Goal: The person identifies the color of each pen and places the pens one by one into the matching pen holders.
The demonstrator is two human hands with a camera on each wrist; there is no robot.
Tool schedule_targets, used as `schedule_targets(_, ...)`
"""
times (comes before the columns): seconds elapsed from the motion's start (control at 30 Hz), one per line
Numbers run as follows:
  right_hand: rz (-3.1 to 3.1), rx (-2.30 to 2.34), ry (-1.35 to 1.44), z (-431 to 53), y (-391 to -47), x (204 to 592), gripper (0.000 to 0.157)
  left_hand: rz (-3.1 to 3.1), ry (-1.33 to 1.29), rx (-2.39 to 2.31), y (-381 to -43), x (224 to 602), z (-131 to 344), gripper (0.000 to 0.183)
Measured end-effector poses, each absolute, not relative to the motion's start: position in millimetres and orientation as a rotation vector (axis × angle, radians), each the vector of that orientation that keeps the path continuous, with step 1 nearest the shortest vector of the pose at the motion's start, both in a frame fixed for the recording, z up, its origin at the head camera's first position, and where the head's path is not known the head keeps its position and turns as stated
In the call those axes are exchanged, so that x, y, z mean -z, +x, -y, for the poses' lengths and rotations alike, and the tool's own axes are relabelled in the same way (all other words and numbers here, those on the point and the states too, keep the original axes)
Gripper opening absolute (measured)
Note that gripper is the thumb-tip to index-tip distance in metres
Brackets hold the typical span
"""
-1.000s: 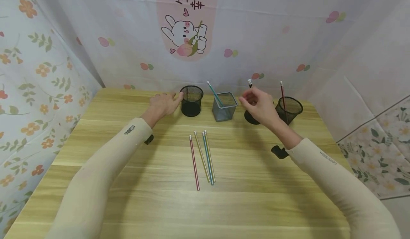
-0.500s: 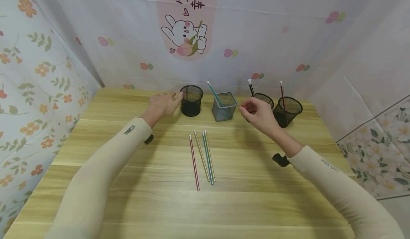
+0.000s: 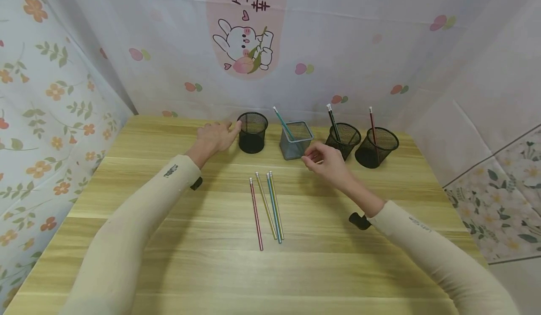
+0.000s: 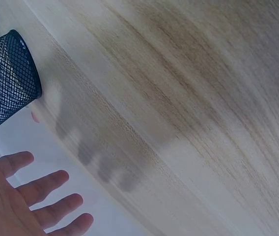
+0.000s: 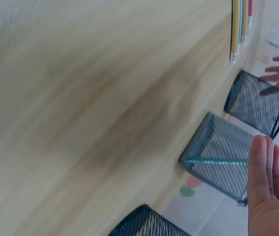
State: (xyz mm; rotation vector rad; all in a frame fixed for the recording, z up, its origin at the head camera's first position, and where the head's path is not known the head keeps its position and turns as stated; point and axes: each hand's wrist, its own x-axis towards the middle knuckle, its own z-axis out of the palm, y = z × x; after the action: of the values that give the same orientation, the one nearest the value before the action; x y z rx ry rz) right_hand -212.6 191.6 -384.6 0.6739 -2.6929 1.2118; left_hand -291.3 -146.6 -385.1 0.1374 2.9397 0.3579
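Observation:
My left hand (image 3: 214, 138) is held with fingers spread beside the round black mesh pencil cup (image 3: 252, 142), its thumb overlapping the rim in the head view. In the left wrist view its fingers (image 4: 51, 189) are extended with nothing in them. My right hand (image 3: 326, 165), also without anything in it, hovers just right of the square grey mesh pencil cup (image 3: 290, 150). A teal pencil (image 3: 282, 123) leans in that square cup. Behind the right hand stands a second round black cup (image 3: 350, 139) with a black pencil (image 3: 332, 119) in it.
At the right end a third black cup (image 3: 367, 158) holds a dark red pencil (image 3: 372, 121). Several loose pencils lie mid-table: a red pencil (image 3: 256, 216), a blue pencil (image 3: 274, 207) and gold ones. A patterned curtain (image 3: 346, 47) hangs behind the wooden table (image 3: 203, 268).
My right hand has moved left and toward the front, away from the cup with the black pencil, uncovering it. The left hand has stayed in place.

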Motion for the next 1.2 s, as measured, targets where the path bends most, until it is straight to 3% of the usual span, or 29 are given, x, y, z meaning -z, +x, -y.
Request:
schedule_targets(0.37,2.773,-1.230,0.688,-176.5,-206.5,404.6,0.016,-2.932,0.144,-0.343,-293.9,387.3,147.5,0.090)
schedule_targets(0.73,2.890,-1.258,0.709,-154.3,-203.7,409.5,0.022,-2.939,0.140,-0.359,-294.6,388.4,147.7,0.082)
schedule_targets(1.0,2.944,-1.229,0.709,-141.0,-203.5,412.2,0.018,-2.931,0.143,-0.349,-294.8,388.9,147.1,0.093)
schedule_targets(1.2,3.025,-1.151,0.724,-129.5,-206.2,412.1,0.013,-2.940,0.139,-0.347,-295.3,389.3,147.3,0.091)
